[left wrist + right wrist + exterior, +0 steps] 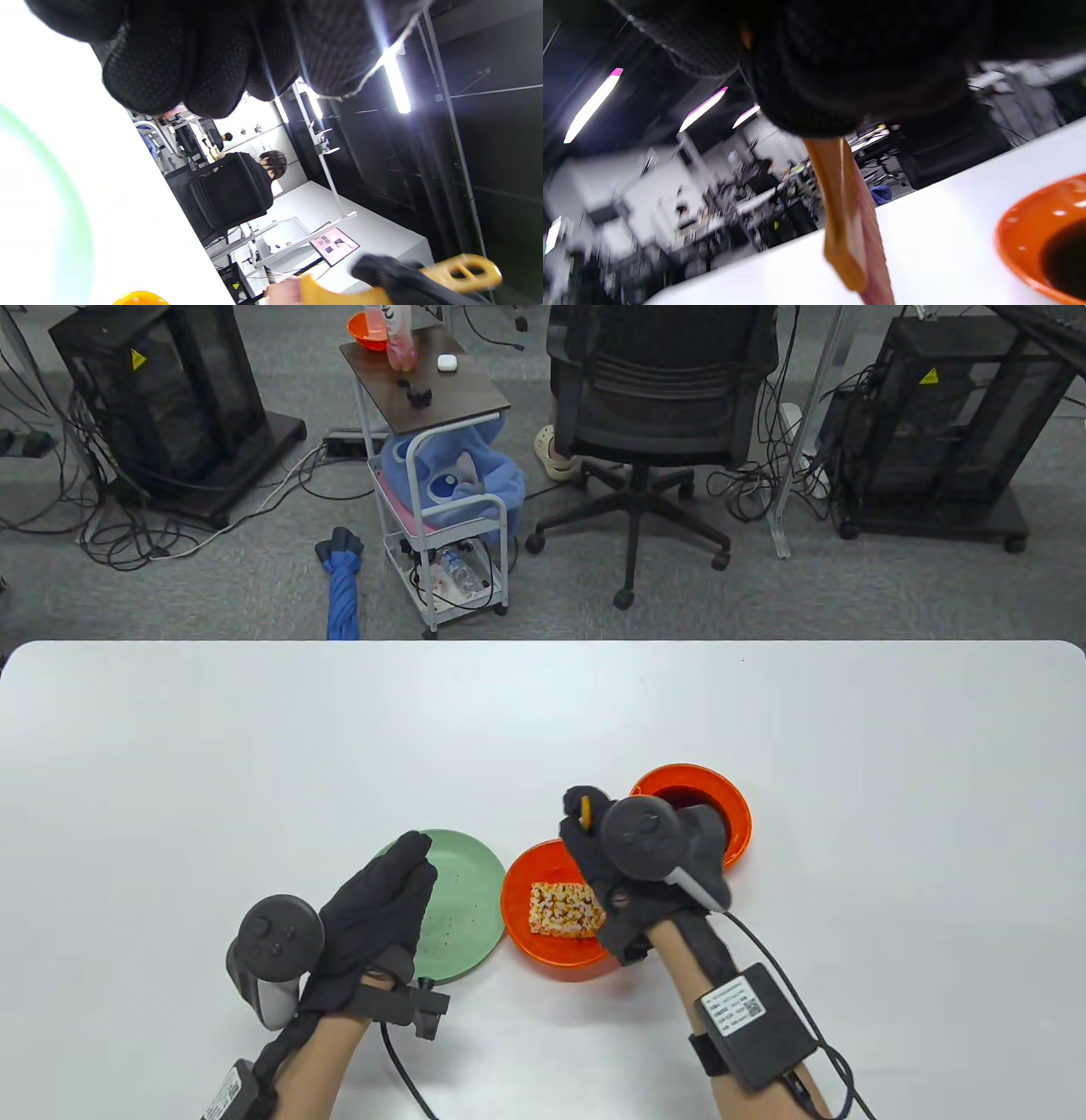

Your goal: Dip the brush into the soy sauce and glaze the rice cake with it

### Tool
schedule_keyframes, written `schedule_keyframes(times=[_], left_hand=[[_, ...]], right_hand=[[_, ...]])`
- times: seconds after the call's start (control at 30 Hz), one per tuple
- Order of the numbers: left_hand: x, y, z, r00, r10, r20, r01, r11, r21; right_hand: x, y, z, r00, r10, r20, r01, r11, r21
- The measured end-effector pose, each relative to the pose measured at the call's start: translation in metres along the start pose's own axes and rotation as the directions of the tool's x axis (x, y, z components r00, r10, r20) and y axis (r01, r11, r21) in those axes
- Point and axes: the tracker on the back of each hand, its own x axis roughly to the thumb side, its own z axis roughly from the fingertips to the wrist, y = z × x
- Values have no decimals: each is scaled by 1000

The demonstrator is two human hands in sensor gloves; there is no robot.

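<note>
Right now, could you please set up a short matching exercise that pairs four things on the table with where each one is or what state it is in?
Things:
1. rice cake
2. green plate
3. brush
4. soy sauce

Places or states:
A. gripped by the right hand
B. dark pool in the far orange bowl
C. partly under the left hand
D. lying in the near orange bowl

Pairs: 1-D, 2-C, 3-A, 4-B
</note>
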Motion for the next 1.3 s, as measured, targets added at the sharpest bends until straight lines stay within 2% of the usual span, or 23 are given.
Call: schedule_keyframes(times=[0.1,0.23,0.33,0.43,0.87,1.3], left_hand=[[-8,1,-3,999,-6,-36,5,1000,-14],[-16,3,-4,999,10,-42,-9,1000,9],[-20,4,-5,998,22,-56,-21,1000,19],[-25,4,-6,997,6,-83,-6,1000,1],[-41,3,-12,990,47,-131,-51,998,-24],[-47,3,-13,986,56,-155,-63,997,-41]], right_hand=[[-49,-22,-4,975,-174,-139,167,984,-60],[-110,-27,-1,894,-361,-264,342,932,-118],[-136,-25,2,869,-378,-319,348,926,-150],[-151,-20,1,869,-342,-359,317,940,-127],[-163,0,-12,868,-260,-422,266,963,-47],[-149,-21,-21,895,-210,-393,216,976,-30]])
